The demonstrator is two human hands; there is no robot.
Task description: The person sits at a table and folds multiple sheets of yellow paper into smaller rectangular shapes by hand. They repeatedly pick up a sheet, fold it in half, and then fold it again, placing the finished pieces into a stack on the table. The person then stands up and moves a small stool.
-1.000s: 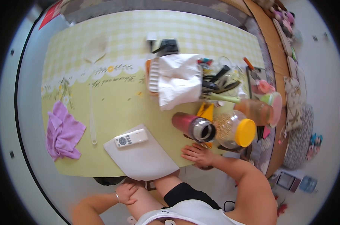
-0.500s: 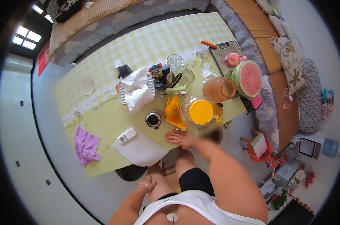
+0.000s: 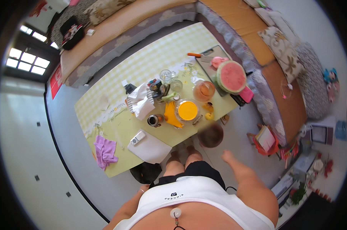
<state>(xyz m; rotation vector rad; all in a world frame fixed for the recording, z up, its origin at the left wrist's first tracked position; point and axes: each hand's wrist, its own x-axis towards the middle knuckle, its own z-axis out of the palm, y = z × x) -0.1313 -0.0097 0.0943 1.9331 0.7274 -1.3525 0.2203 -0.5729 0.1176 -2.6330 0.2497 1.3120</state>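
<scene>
My right hand (image 3: 228, 155) hangs over the floor, off the table, nearest a dark brown bin (image 3: 212, 141); its fingers are too small to make out. Beside the waist of my black shorts is my left hand (image 3: 144, 187), its fingers mostly hidden. Close to the table's near edge lie a white sheet (image 3: 152, 150) and a white remote control (image 3: 137, 138). Behind them stand an open dark flask (image 3: 153, 120), a yellow cloth (image 3: 171, 115) and a clear jar with a yellow lid (image 3: 187, 110).
A purple cloth (image 3: 105, 151) lies at the table's left end. Tissues (image 3: 143, 101), glass cups (image 3: 165, 75) and a brownish jar (image 3: 203, 91) fill its middle. Half a watermelon (image 3: 231, 75) and an orange-handled knife (image 3: 194, 55) are at the right. A black stool (image 3: 146, 172) stands below the near edge.
My right hand has left the table edge and moved right over the floor. My left hand has gone from my thigh to my waist. My body has risen and my view is higher.
</scene>
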